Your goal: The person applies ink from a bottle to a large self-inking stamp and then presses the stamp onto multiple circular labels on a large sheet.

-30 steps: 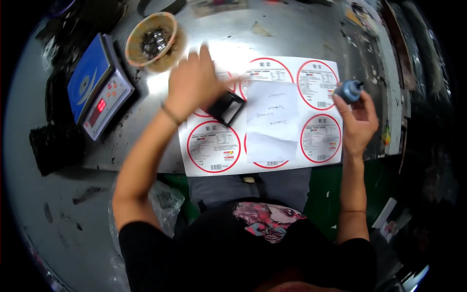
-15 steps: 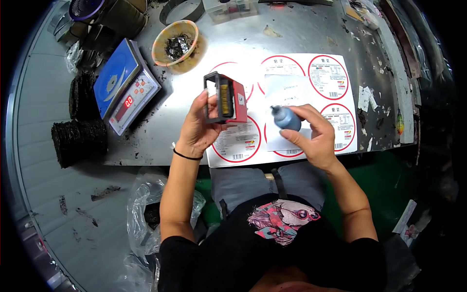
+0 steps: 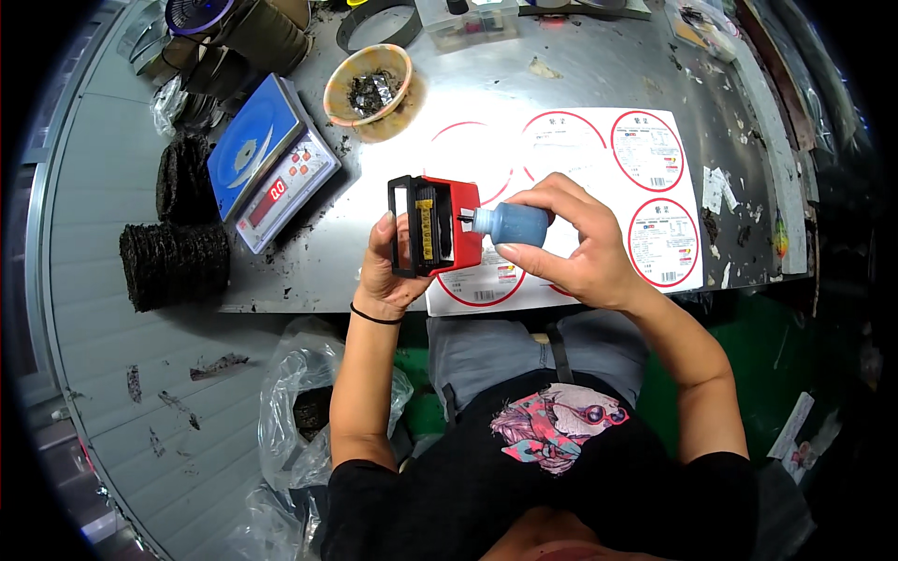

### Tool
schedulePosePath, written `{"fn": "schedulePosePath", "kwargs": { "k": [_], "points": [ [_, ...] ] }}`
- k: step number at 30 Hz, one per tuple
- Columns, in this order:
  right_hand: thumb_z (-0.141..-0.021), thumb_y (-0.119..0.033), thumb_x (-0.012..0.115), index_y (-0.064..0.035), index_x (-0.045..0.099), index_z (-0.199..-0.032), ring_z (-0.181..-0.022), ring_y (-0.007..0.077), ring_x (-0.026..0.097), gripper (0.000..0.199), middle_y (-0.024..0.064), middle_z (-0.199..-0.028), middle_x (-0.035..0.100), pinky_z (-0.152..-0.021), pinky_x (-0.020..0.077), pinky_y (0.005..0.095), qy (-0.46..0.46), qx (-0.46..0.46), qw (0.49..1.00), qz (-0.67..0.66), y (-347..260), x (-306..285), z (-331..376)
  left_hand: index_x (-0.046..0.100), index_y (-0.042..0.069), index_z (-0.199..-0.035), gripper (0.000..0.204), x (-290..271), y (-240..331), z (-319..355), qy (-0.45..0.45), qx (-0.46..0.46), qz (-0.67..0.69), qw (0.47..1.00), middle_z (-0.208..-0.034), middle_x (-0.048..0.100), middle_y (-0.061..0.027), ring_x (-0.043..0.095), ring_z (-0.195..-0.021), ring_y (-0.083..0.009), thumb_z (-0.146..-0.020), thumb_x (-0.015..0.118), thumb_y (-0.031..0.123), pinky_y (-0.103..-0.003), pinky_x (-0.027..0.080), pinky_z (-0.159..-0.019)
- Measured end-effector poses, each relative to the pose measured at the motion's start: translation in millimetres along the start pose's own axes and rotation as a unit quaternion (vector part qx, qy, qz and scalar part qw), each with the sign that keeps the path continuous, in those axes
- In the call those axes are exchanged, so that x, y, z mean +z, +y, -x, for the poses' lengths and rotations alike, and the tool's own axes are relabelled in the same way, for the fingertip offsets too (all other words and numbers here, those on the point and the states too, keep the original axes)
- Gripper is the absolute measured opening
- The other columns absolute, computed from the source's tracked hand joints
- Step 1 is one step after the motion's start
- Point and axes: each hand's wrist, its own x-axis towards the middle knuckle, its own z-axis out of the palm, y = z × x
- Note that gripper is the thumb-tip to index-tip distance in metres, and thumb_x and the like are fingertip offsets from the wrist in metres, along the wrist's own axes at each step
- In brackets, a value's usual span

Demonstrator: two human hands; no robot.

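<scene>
My left hand (image 3: 386, 278) grips a self-inking stamp (image 3: 465, 202) with a red body and a black frame. A strip of yellow characters shows inside its open face. In my right hand (image 3: 591, 245), thumb and fingers close around a small blue bottle (image 3: 520, 224), tipped on its side. The bottle's dark, narrow nozzle points left and meets the right side of the stamp; whether it touches or enters a gap there I cannot tell. Below both hands lies a white sheet of round, red-ringed labels (image 3: 664, 245), partly hidden by my hands.
To the left stands a blue-topped digital scale (image 3: 251, 154) with a lit red display. A bowl (image 3: 367, 84) of dark scraps sits behind it. Stacks of dark dried sheets (image 3: 175, 266) are at the far left, a plastic box (image 3: 468, 23) at the back, and a plastic bag (image 3: 299, 402) below the table.
The bottle has turned onto its side and moved left until its nozzle meets the stamp. My left hand has brought the stamp slightly lower. The whole view has shifted a little.
</scene>
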Motion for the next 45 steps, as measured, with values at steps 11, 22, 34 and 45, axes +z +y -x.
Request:
{"fn": "schedulePosePath", "kwargs": {
  "k": [11,22,34,45],
  "points": [
    [-0.078,-0.017,0.084,0.0005,0.069,-0.103,-0.077,0.0157,0.055,0.034,0.0064,-0.088,0.06,-0.066,0.0445,0.0293,0.001,0.0,0.999,0.045,4.5,0.3,-30.9,0.055,-0.005,-0.136,0.066,12.3,4.0,1.9,-0.009,-0.008,-0.088,0.996,-0.12,0.07,-0.0137,0.07,-0.102,-0.0163,-0.097,0.067,0.047,-0.032,0.058,-0.093],
    [-0.07,-0.028,0.079,0.0047,0.065,-0.08,-0.067,0.0269,0.058,0.038,0.0152,-0.074,0.059,-0.064,0.048,0.0377,-0.055,-0.009,0.988,0.143,-8.5,-0.5,-65.9,0.053,0.007,-0.143,0.064,5.4,16.1,-0.1,0.022,-0.02,-0.11,0.993,-0.122,0.071,-0.0112,0.07,-0.114,-0.0256,-0.099,0.059,0.053,-0.049,0.054,-0.104],
    [-0.081,-0.023,0.083,0.0034,0.073,-0.093,-0.069,0.0083,0.058,0.031,0.0029,-0.074,0.065,-0.063,0.0476,0.0264,-0.068,0.097,0.99,0.074,-8.0,-5.4,-77.8,0.048,0.007,-0.146,0.07,36.6,19.1,-0.3,0.096,0.015,-0.151,0.984,-0.132,0.065,-0.0186,0.067,-0.117,-0.0354,-0.1,0.053,0.058,-0.057,0.057,-0.096],
    [-0.088,-0.023,0.078,-0.0015,0.076,-0.097,-0.085,0.0073,0.062,0.024,0.0021,-0.088,0.072,-0.079,0.0475,0.0254,-0.042,0.167,0.97,-0.17,4.4,-11.2,-57.6,0.041,0.004,-0.153,0.094,40.2,24.5,7.3,0.071,0.015,-0.109,0.991,-0.146,0.053,-0.0276,0.06,-0.125,-0.0485,-0.091,0.056,0.073,-0.06,0.052,-0.104]
  ]
}}
